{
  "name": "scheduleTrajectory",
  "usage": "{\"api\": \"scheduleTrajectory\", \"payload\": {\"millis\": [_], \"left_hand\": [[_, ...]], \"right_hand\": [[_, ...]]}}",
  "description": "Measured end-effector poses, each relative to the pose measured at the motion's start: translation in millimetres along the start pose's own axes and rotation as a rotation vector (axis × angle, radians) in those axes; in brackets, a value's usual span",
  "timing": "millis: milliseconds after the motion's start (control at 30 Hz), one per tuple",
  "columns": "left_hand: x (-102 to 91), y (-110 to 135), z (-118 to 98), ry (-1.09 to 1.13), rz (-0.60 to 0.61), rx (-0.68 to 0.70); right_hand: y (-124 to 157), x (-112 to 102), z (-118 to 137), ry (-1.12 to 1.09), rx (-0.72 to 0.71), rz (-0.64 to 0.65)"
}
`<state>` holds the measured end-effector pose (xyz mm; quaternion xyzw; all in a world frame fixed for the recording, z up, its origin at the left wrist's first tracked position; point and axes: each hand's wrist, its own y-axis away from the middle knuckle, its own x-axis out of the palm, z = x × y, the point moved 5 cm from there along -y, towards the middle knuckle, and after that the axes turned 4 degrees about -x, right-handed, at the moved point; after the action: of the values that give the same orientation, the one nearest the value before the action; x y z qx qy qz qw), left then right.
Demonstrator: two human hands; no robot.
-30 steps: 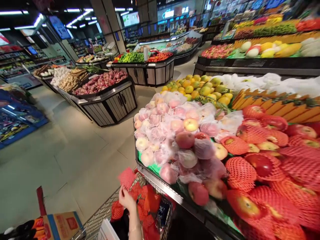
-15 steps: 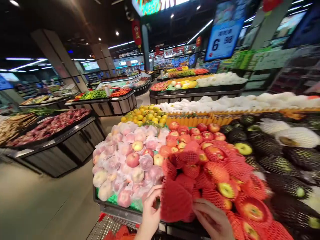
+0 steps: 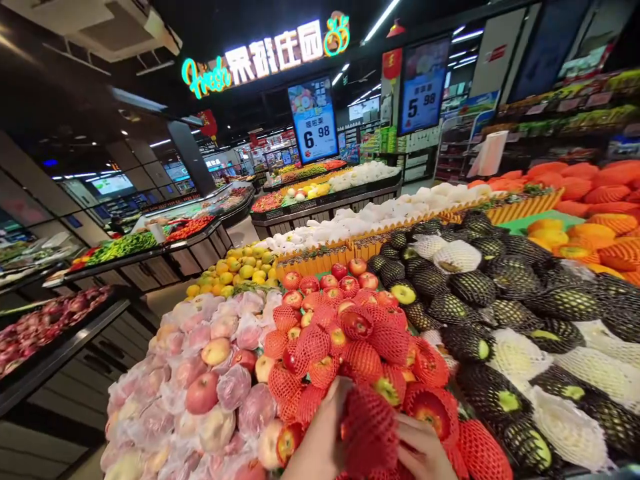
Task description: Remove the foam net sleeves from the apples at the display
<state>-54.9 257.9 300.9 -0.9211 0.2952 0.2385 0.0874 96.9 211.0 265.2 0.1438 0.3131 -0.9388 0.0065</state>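
Observation:
A red foam fruit net (image 3: 370,427) is between my two hands, low in the view and slightly blurred. My left hand (image 3: 323,433) grips its left side, with the thumb pointing up. On the right edge, the bent fingers of my right hand (image 3: 420,447) are closed on the same net. Whether an apple sits inside it, I cannot tell. Just beyond my hands lies a heap of red apples (image 3: 330,280), many of them in red foam nets. One netted apple (image 3: 431,413) rests right beside my right hand.
Plastic-wrapped apples (image 3: 190,360) are piled on the left. Green melons in black nets (image 3: 470,287) cover the right side. Yellow citrus fruit (image 3: 240,267) and white-wrapped fruit (image 3: 340,223) lie behind. Red onions (image 3: 50,320) fill a separate stand (image 3: 85,373) across the aisle.
My view has swung to the right, bringing more of the black-netted fruit into sight. Both hands still hold the red foam net, now turned and nearer the netted apples.

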Motion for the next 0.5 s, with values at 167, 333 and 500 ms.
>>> {"api": "scheduleTrajectory", "payload": {"millis": [167, 333, 500], "left_hand": [[8.9, -36, -12, -0.116, 0.284, 0.025], [-47.5, -126, -9, -0.428, 0.344, 0.054], [-108.2, -277, 27, -0.713, 0.032, -0.094]], "right_hand": [[12, -35, -35, 0.061, 0.068, -0.191], [18, -76, -55, 0.139, 0.121, -0.258], [18, -99, -46, 0.336, 0.067, -0.232]]}}
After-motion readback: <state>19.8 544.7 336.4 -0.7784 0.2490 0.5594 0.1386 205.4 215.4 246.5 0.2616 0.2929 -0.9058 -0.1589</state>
